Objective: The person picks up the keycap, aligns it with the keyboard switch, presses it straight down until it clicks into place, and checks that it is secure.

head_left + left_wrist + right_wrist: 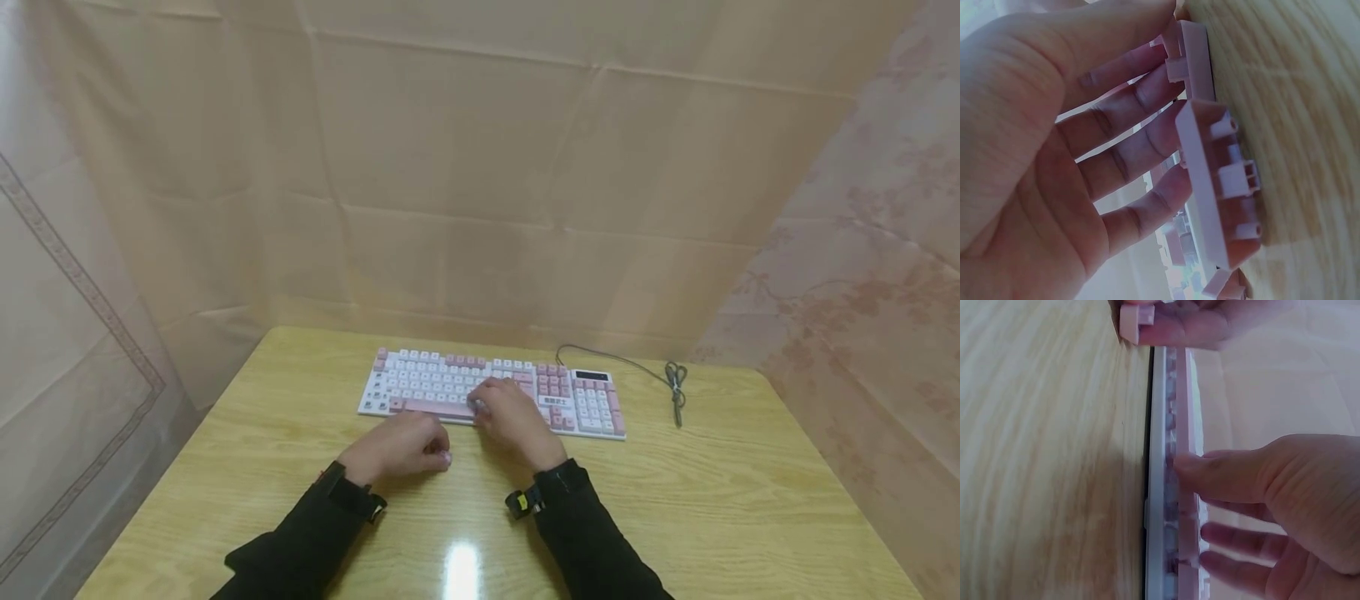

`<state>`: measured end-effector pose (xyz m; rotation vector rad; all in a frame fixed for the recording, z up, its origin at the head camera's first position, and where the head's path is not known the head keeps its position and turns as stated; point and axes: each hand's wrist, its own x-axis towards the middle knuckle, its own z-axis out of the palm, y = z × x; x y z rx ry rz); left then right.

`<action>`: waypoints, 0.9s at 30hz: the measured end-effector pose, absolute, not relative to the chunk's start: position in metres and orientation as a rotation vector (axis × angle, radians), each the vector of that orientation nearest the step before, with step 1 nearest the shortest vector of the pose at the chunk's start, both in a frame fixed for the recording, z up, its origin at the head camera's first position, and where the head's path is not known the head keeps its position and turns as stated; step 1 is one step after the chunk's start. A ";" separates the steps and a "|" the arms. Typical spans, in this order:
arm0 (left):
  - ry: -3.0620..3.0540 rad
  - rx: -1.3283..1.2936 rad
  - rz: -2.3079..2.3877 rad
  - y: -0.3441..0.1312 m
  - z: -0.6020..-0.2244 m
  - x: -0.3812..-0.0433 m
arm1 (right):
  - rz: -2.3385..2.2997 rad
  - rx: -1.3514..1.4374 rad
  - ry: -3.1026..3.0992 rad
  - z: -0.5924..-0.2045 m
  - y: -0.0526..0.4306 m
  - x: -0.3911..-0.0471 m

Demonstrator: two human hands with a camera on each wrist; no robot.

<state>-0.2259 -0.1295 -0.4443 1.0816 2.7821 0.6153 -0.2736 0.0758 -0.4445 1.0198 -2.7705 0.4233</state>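
A white and pink keyboard (pixel 431 385) lies near the far side of the table. My left hand (pixel 397 446) is just in front of it, fingers curled, gripping pink keycaps. In the left wrist view, one pink keycap (pixel 1196 62) sits by the thumb and fingertips, and a longer pink keycap (pixel 1216 187) shows its hollow underside and stems. My right hand (pixel 1285 500) is over the keyboard's middle, its thumb touching the edge of the long pink space bar (pixel 1185 412). Its other fingers extend over the keys beside it.
A grey cable (pixel 622 358) runs from the keyboard's back edge to a tied bundle (pixel 677 387) at the right. The wooden table (pixel 712 500) meets a beige cloth (pixel 480 167) behind. Several keys at the keyboard's lower left have dark centres.
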 end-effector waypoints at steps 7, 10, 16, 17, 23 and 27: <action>2.786 1.067 0.660 -0.134 -0.442 -0.227 | 0.443 1.065 -2.759 -0.443 0.070 -0.273; 2.792 1.034 0.673 -0.137 -0.441 -0.228 | 0.436 1.072 -2.766 -0.443 0.069 -0.273; 2.752 0.933 0.714 -0.138 -0.437 -0.229 | 0.397 1.061 -2.784 -0.441 0.070 -0.274; 2.745 0.924 0.721 -0.139 -0.437 -0.229 | 0.390 1.060 -2.786 -0.440 0.070 -0.274; 2.771 0.938 0.713 -0.139 -0.441 -0.229 | 0.364 1.069 -2.786 -0.441 0.071 -0.273; 2.781 0.943 0.707 -0.140 -0.444 -0.230 | 0.366 1.064 -2.792 -0.442 0.071 -0.273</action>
